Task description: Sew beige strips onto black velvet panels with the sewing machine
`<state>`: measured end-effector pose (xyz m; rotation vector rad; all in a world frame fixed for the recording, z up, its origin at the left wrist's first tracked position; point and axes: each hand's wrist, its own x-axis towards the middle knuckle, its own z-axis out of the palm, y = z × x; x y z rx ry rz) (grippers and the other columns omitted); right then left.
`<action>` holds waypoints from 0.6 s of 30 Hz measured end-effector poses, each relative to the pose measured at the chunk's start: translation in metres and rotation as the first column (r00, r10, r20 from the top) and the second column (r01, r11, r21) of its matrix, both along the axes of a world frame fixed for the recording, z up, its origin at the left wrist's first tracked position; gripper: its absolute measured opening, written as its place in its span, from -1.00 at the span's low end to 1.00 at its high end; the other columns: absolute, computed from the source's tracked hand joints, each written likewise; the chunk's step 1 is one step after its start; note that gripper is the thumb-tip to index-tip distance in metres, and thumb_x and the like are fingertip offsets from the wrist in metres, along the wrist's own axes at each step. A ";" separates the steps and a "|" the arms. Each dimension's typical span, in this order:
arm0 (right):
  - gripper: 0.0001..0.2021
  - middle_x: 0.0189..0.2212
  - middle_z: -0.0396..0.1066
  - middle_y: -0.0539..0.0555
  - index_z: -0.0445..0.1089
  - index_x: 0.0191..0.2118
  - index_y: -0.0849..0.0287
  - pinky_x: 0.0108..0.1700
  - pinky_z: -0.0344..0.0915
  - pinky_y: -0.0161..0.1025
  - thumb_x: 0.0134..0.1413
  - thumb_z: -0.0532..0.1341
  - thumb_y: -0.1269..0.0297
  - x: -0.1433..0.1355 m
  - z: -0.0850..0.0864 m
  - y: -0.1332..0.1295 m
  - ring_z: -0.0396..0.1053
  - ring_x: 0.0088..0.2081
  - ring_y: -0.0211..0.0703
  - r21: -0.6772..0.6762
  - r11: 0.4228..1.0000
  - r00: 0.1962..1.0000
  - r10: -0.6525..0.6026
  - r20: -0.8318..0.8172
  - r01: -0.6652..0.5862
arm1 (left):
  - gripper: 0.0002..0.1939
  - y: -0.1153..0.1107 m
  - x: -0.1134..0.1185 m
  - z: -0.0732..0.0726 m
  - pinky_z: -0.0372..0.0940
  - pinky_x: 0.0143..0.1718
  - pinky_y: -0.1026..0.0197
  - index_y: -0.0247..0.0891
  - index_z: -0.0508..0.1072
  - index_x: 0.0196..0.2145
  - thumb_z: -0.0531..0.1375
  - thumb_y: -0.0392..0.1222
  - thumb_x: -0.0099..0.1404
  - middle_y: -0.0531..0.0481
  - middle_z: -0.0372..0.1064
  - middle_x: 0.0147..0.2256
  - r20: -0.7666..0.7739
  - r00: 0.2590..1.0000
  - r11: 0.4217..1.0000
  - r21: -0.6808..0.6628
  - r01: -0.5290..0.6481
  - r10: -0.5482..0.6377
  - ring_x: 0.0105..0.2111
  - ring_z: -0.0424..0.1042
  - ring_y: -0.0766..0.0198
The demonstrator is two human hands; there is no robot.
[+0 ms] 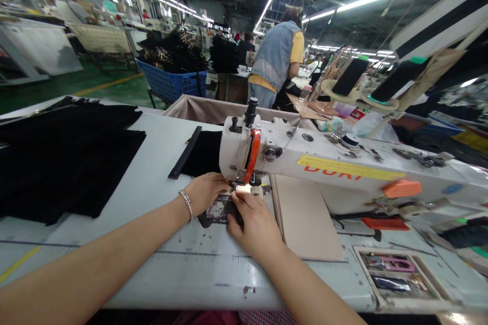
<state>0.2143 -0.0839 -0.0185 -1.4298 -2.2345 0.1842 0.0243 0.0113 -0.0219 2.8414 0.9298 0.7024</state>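
A white sewing machine (282, 150) stands over the table. Black fabric (206, 152) with a zipper strip (185, 153) along its left edge lies behind and left of the needle area. My left hand (208, 193), with a bracelet at the wrist, rests at the fabric's front edge just left of the presser foot, fingers together. On the right side of the needle plate, my right hand (253, 218) presses a small dark piece, thumb apart from the fingers. What the fingertips hold is partly hidden.
Black fabric pieces (68, 162) lie at the left. Beige panels (308, 218) sit under the machine arm; a tray of small tools (400, 274) is at the right. Behind are thread cones (396, 81), a blue basket (171, 81) and a person in a denim vest (272, 56).
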 end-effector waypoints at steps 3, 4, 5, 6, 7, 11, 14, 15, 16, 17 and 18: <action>-0.59 0.03 0.34 0.18 0.32 0.14 0.25 0.15 0.24 -0.03 0.18 0.19 0.33 0.000 0.000 -0.001 0.26 0.03 0.04 -0.001 1.000 1.000 0.012 0.005 -0.012 | -0.71 -0.001 -0.002 -0.004 0.34 0.05 0.16 -0.26 0.55 -0.21 0.10 -0.51 0.29 -0.06 0.52 -0.13 0.007 1.000 1.000 0.003 0.016 -0.016 -0.08 0.46 0.23; -0.59 0.03 0.34 0.18 0.32 0.14 0.25 0.14 0.24 -0.02 0.18 0.18 0.34 -0.001 0.000 -0.002 0.26 0.03 0.04 0.004 1.000 1.000 0.013 0.008 -0.013 | -0.71 -0.001 -0.002 -0.006 0.35 0.04 0.16 -0.25 0.55 -0.20 0.10 -0.50 0.30 -0.05 0.52 -0.13 0.010 1.000 1.000 0.001 0.007 -0.007 -0.08 0.46 0.23; -0.60 0.03 0.34 0.17 0.32 0.14 0.25 0.14 0.23 -0.02 0.19 0.18 0.34 -0.001 0.000 -0.002 0.26 0.03 0.04 0.013 1.000 1.000 0.011 0.010 -0.011 | -0.72 -0.001 -0.003 -0.007 0.35 0.02 0.16 -0.25 0.54 -0.19 0.10 -0.49 0.31 -0.05 0.52 -0.14 0.009 1.000 1.000 -0.002 -0.008 0.008 -0.09 0.46 0.23; -0.61 0.02 0.34 0.18 0.32 0.13 0.25 0.13 0.23 -0.01 0.19 0.17 0.35 -0.001 0.000 -0.002 0.26 0.02 0.04 0.023 1.000 1.000 0.006 0.013 -0.006 | -0.73 -0.001 -0.003 -0.007 0.35 0.01 0.17 -0.25 0.54 -0.18 0.10 -0.47 0.32 -0.05 0.52 -0.14 0.005 1.000 1.000 -0.001 -0.029 0.029 -0.10 0.46 0.22; -0.63 0.00 0.34 0.18 0.34 0.12 0.24 0.12 0.23 0.00 0.20 0.16 0.36 -0.001 0.000 -0.003 0.26 0.01 0.05 0.033 0.999 1.000 -0.003 0.015 0.002 | -0.75 -0.001 -0.002 -0.007 0.35 0.00 0.17 -0.25 0.54 -0.17 0.10 -0.45 0.34 -0.05 0.51 -0.14 0.000 0.999 0.999 0.004 -0.051 0.051 -0.11 0.46 0.22; -0.72 -0.14 0.35 0.15 0.40 0.01 0.19 0.05 0.26 0.01 0.20 0.14 0.40 -0.001 0.000 -0.006 0.26 -0.07 0.04 0.051 0.998 0.999 -0.039 0.011 0.038 | -0.81 -0.001 0.000 -0.004 0.30 0.05 0.11 -0.23 0.52 -0.15 0.12 -0.33 0.40 -0.07 0.49 -0.11 -0.011 0.994 0.993 0.055 -0.104 0.105 -0.07 0.41 0.18; -0.75 -0.20 0.34 0.13 0.42 -0.03 0.17 -0.01 0.28 -0.01 0.19 0.13 0.44 -0.001 -0.003 -0.005 0.27 -0.11 0.02 0.065 0.997 0.999 -0.036 0.005 0.035 | -0.84 0.006 0.003 -0.001 0.31 -0.01 0.03 -0.24 0.53 -0.18 0.13 -0.30 0.39 -0.11 0.50 -0.17 -0.030 0.989 0.986 0.079 -0.145 0.148 -0.11 0.41 0.11; -0.75 -0.21 0.35 0.13 0.43 -0.05 0.17 -0.02 0.29 -0.01 0.19 0.13 0.45 -0.002 -0.004 -0.004 0.27 -0.12 0.02 0.072 0.997 1.000 -0.028 0.005 0.028 | -0.85 0.012 0.004 0.000 0.32 -0.05 0.03 -0.27 0.53 -0.22 0.14 -0.31 0.38 -0.14 0.50 -0.21 -0.038 0.987 0.984 0.083 -0.154 0.158 -0.15 0.42 0.10; -0.75 -0.21 0.35 0.13 0.43 -0.06 0.16 -0.02 0.29 -0.01 0.18 0.13 0.46 -0.003 -0.005 -0.003 0.27 -0.12 0.02 0.078 0.997 1.000 -0.019 0.007 0.018 | -0.85 0.019 0.005 0.001 0.32 -0.08 0.01 -0.30 0.53 -0.25 0.14 -0.33 0.36 -0.17 0.50 -0.25 -0.044 0.986 0.984 0.087 -0.157 0.161 -0.18 0.43 0.08; -0.75 -0.22 0.36 0.13 0.43 -0.06 0.16 -0.03 0.30 -0.01 0.18 0.13 0.47 -0.004 -0.005 -0.003 0.28 -0.12 0.02 0.083 0.997 1.000 -0.008 0.011 0.007 | -0.84 0.027 0.006 0.003 0.32 -0.08 0.00 -0.33 0.53 -0.27 0.13 -0.35 0.36 -0.20 0.50 -0.28 -0.050 0.988 0.985 0.093 -0.143 0.148 -0.19 0.43 0.07; -0.75 -0.21 0.37 0.13 0.43 -0.06 0.16 -0.02 0.30 -0.01 0.18 0.13 0.48 -0.005 -0.005 -0.003 0.29 -0.13 0.01 0.088 0.996 1.000 0.002 0.013 -0.003 | -0.85 0.035 0.007 0.005 0.32 -0.06 -0.03 -0.36 0.53 -0.26 0.14 -0.34 0.36 -0.22 0.50 -0.27 -0.054 0.991 0.988 0.097 -0.119 0.124 -0.17 0.44 0.06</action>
